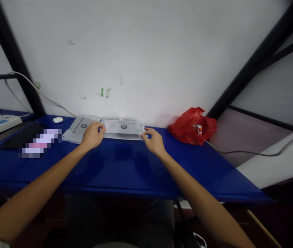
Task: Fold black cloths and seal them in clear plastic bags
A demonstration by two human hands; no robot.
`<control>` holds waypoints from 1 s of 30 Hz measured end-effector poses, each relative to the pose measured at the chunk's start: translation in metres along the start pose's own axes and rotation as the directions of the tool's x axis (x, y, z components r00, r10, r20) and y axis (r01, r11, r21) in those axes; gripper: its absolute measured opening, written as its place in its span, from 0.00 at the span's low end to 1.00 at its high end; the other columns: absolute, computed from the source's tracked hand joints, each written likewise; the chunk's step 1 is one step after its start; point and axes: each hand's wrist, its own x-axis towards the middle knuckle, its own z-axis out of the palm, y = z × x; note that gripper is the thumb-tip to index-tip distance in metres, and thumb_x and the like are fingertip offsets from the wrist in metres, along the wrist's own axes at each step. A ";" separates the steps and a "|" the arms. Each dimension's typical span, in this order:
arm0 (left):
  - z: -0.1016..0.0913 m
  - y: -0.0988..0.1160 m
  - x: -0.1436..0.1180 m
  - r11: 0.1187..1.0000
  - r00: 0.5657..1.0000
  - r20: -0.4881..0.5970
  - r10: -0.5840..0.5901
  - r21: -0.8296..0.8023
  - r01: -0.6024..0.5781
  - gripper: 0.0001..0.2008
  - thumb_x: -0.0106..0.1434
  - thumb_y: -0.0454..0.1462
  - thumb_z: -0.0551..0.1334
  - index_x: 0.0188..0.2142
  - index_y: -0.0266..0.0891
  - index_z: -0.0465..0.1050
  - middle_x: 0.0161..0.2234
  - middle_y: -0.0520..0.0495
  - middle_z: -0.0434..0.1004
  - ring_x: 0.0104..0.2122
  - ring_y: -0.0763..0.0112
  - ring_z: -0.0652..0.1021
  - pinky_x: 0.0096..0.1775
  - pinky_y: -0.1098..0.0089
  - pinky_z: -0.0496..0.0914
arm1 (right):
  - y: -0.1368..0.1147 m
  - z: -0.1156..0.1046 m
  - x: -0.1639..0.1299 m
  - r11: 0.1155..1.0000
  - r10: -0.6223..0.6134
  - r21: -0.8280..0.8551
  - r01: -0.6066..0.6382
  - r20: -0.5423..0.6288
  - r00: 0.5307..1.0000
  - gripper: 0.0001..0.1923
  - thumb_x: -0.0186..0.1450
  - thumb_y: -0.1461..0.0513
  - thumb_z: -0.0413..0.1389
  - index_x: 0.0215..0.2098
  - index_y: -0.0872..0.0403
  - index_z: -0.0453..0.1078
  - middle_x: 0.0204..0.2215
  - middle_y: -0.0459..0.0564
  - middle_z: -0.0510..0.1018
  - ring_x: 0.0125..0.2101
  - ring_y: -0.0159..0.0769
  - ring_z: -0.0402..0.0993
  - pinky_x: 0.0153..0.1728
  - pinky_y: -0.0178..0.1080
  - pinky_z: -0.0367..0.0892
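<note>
A frosted plastic bag (123, 126) with a round dark logo lies near the wall, between my two hands. My left hand (94, 134) pinches its left end, thumb and fingers close together. At its right end, the fingers of my right hand (153, 140) are closed on the edge. A second frosted bag (75, 130), with dark lettering and the same round logo, lies flat to the left, partly behind my left hand. What is inside the bags cannot be made out.
On the blue table (120, 168), a crumpled red plastic bag (192, 127) stands at the right. To the left are a small white case (58, 120), a blurred-out phone-like screen (40, 143), a dark flat object (19, 136) and a white power strip (1, 125). Black metal posts rise at both sides.
</note>
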 end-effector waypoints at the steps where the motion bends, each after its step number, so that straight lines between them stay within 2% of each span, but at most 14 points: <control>1: 0.002 -0.001 0.009 1.000 1.000 -0.009 -0.005 0.014 0.005 0.05 0.59 0.35 0.56 0.29 0.38 0.70 0.34 0.46 0.73 0.39 0.64 0.72 0.43 0.64 0.65 | 0.000 0.004 0.009 1.000 -0.016 -0.005 0.016 -0.013 1.000 0.05 0.58 0.64 0.56 0.24 0.53 0.70 0.47 0.52 0.75 0.47 0.41 0.70 0.51 0.48 0.61; 4: 0.011 -0.007 0.036 0.999 1.000 -0.020 -0.011 0.031 0.011 0.05 0.59 0.35 0.56 0.30 0.37 0.71 0.35 0.45 0.73 0.37 0.65 0.73 0.43 0.65 0.65 | 0.001 0.017 0.032 0.999 -0.037 -0.036 0.036 -0.027 0.999 0.05 0.58 0.65 0.55 0.25 0.54 0.70 0.47 0.53 0.74 0.48 0.41 0.69 0.52 0.47 0.61; 9: 0.032 -0.022 0.070 0.995 0.997 -0.009 -0.071 0.073 0.072 0.06 0.60 0.34 0.56 0.31 0.37 0.71 0.37 0.45 0.73 0.37 0.65 0.74 0.41 0.67 0.66 | 0.003 0.040 0.061 0.992 -0.006 -0.130 0.004 -0.013 1.000 0.05 0.60 0.65 0.54 0.29 0.55 0.72 0.49 0.55 0.73 0.49 0.43 0.67 0.51 0.45 0.61; 14: 0.050 -0.036 0.085 0.972 0.992 0.044 -0.117 0.210 0.105 0.08 0.61 0.35 0.55 0.33 0.38 0.72 0.40 0.42 0.73 0.42 0.61 0.73 0.41 0.65 0.67 | 0.011 0.062 0.080 0.967 -0.024 -0.255 0.032 0.034 0.999 0.08 0.61 0.63 0.53 0.30 0.56 0.73 0.50 0.56 0.72 0.50 0.43 0.66 0.51 0.43 0.60; 19: 0.059 -0.043 0.090 0.946 0.984 0.083 -0.155 0.301 0.124 0.12 0.63 0.39 0.53 0.32 0.37 0.73 0.41 0.39 0.72 0.44 0.56 0.73 0.42 0.62 0.68 | 0.016 0.074 0.085 0.933 -0.004 -0.359 0.033 0.082 0.997 0.12 0.63 0.60 0.51 0.27 0.56 0.73 0.45 0.56 0.74 0.46 0.43 0.68 0.48 0.43 0.61; 22: 0.063 -0.035 0.087 0.932 0.998 0.033 -0.060 0.359 0.044 0.16 0.64 0.42 0.52 0.42 0.34 0.71 0.46 0.36 0.70 0.48 0.54 0.70 0.46 0.59 0.67 | 0.011 0.076 0.083 0.906 0.002 -0.423 0.019 0.048 0.999 0.12 0.64 0.58 0.50 0.31 0.56 0.72 0.43 0.58 0.75 0.45 0.45 0.67 0.46 0.44 0.61; 25: 0.071 -0.020 0.080 0.918 0.990 0.069 0.121 0.371 -0.138 0.21 0.66 0.42 0.49 0.54 0.32 0.63 0.53 0.35 0.66 0.53 0.53 0.66 0.51 0.57 0.63 | 0.004 0.080 0.080 0.877 -0.099 -0.471 0.098 0.023 0.995 0.13 0.63 0.62 0.50 0.44 0.59 0.69 0.50 0.61 0.71 0.49 0.47 0.64 0.49 0.46 0.59; 28: 0.085 -0.010 0.073 0.901 0.951 0.200 0.234 0.322 -0.290 0.24 0.68 0.43 0.45 0.59 0.34 0.56 0.60 0.36 0.58 0.59 0.55 0.60 0.56 0.57 0.57 | 0.001 0.087 0.078 0.862 -0.210 -0.431 0.268 0.177 0.962 0.21 0.62 0.68 0.47 0.54 0.59 0.63 0.57 0.58 0.65 0.54 0.43 0.62 0.54 0.44 0.57; 30: 0.093 -0.009 0.071 0.905 0.937 0.277 0.212 0.308 -0.295 0.25 0.68 0.43 0.45 0.61 0.35 0.54 0.63 0.36 0.53 0.61 0.54 0.56 0.58 0.55 0.54 | 0.003 0.092 0.079 0.861 -0.232 -0.378 0.339 0.301 0.925 0.25 0.62 0.70 0.44 0.57 0.58 0.60 0.58 0.56 0.65 0.55 0.40 0.62 0.55 0.42 0.56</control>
